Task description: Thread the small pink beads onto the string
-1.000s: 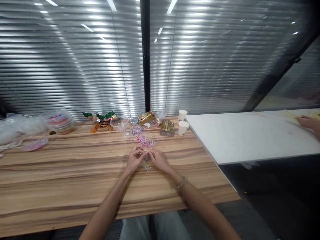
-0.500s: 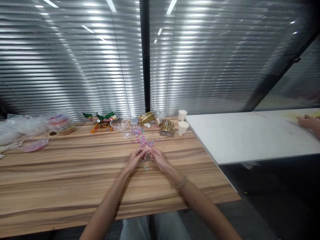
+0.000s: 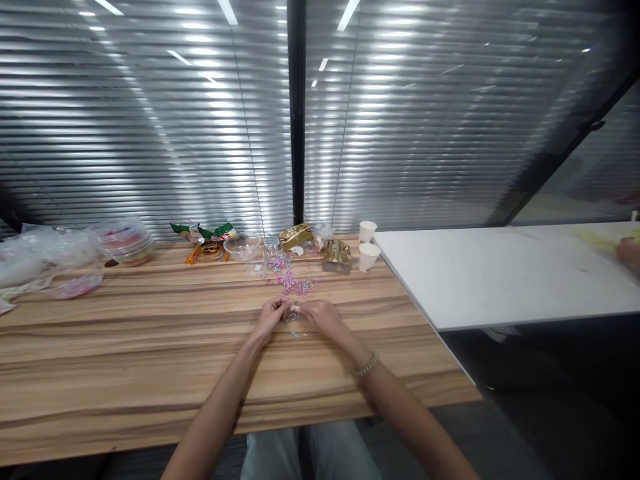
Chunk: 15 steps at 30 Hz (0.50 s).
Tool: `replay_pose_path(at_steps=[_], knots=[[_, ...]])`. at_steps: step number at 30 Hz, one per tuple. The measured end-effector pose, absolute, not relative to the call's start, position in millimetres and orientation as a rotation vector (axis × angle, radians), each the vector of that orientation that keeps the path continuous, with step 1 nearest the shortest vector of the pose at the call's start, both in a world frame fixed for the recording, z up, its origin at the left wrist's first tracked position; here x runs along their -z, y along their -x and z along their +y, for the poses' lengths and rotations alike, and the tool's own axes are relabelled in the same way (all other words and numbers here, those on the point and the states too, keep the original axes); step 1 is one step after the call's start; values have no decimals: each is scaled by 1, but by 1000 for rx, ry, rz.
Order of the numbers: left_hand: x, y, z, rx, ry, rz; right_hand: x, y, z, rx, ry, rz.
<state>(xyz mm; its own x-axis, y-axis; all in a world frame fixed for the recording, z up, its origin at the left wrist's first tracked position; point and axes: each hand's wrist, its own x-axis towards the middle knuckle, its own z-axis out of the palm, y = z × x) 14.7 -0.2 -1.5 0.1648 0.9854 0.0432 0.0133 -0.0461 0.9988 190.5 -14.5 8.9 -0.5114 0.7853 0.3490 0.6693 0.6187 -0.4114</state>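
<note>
My left hand [image 3: 273,315] and my right hand [image 3: 323,316] face each other over the wooden table, fingertips pinched close together. Something small and pale shows between the fingertips, too tiny to make out. Just beyond my fingers spreads a pile of small pink, white and bluish pieces [image 3: 296,285], perhaps beads or clips. Below the fingertips lie a few small greyish pieces [image 3: 292,318], and nearer me are some thin, light-coloured bits [image 3: 295,335]. A beaded bracelet [image 3: 367,365] circles my right wrist.
Along the back stand a clear plastic bowl [image 3: 243,247], green snack packets [image 3: 219,232], gold wrappers [image 3: 337,257] and two paper cups [image 3: 369,256]. At left are stacked plastic containers [image 3: 125,241] and plastic bags [image 3: 47,252]. A white table [image 3: 490,273] adjoins at right, with another person's hand [image 3: 629,252] at its edge.
My right hand has turned palm-down and drawn slightly apart from my left, uncovering the small pieces below. The other person's hand has moved toward the right edge. The view has shifted slightly.
</note>
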Motion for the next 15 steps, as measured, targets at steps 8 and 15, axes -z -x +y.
replay_pose_path(at_steps=[8, 15], knots=[[-3, -18, -9, -1153, -1848, 1171, -18, -183, -22, -199, 1386, -2390], [-5, -22, -15, -1125, -2111, 1117, -21, -178, -27, -163, 1566, -2365]])
